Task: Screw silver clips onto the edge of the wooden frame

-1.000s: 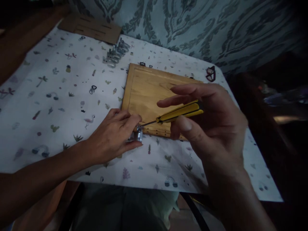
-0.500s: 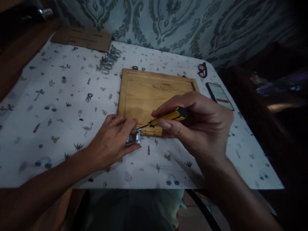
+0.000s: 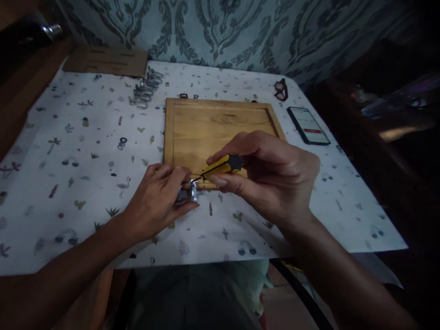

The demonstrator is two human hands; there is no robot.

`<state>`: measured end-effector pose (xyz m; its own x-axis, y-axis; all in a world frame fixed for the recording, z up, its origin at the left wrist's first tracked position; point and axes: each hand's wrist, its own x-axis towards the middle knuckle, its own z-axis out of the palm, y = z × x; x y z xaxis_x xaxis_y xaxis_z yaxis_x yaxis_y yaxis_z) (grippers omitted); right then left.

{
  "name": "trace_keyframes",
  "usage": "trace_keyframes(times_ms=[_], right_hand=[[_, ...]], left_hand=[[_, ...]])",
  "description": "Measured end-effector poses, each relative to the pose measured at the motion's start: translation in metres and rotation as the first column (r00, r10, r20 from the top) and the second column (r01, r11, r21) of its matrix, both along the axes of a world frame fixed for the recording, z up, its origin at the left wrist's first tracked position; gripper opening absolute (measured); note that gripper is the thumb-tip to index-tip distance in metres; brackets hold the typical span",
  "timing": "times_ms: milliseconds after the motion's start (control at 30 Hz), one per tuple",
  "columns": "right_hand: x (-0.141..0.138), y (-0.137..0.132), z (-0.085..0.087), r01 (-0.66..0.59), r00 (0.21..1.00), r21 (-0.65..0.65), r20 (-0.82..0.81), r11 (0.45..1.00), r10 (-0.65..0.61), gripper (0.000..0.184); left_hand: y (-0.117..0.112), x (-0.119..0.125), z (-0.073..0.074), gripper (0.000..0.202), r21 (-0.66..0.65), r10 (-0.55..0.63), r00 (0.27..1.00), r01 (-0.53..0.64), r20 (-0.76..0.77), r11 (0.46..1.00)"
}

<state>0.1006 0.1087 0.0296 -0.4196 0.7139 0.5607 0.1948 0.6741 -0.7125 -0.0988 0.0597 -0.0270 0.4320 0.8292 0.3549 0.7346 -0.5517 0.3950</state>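
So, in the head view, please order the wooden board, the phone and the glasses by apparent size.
1. wooden board, clearly largest
2. phone
3. glasses, smallest, though they lie farther back, so this gap is less sure

Left of the wooden board (image 3: 206, 123) the bench (image 3: 68, 151) lies broad and open. Past the board's far left corner a heap of metal fittings (image 3: 144, 87) and a cardboard sheet (image 3: 106, 59) block the way. A phone (image 3: 308, 124) lies right of the board, glasses (image 3: 281, 89) beyond its far right corner. The left hand (image 3: 156, 201) on a metal piece (image 3: 188, 193) and the right hand (image 3: 271, 178) with a screwdriver (image 3: 222, 166) crowd the board's near edge; its far half is bare.
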Motion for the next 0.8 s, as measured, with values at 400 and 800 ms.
trace_keyframes(times_ms=[400, 800], right_hand=[[0.010, -0.016, -0.020, 0.162, 0.987, 0.045, -0.011, 0.986, -0.162, 0.022], [0.010, -0.008, -0.018, 0.196, 0.975, 0.034, -0.108, 0.980, -0.191, 0.015]], left_hand=[[0.000, 0.002, 0.003, 0.040, 0.031, 0.008, 0.997, -0.006, -0.074, 0.999], [0.001, 0.001, -0.001, 0.044, -0.033, -0.012, 0.998, 0.010, -0.066, 0.999]])
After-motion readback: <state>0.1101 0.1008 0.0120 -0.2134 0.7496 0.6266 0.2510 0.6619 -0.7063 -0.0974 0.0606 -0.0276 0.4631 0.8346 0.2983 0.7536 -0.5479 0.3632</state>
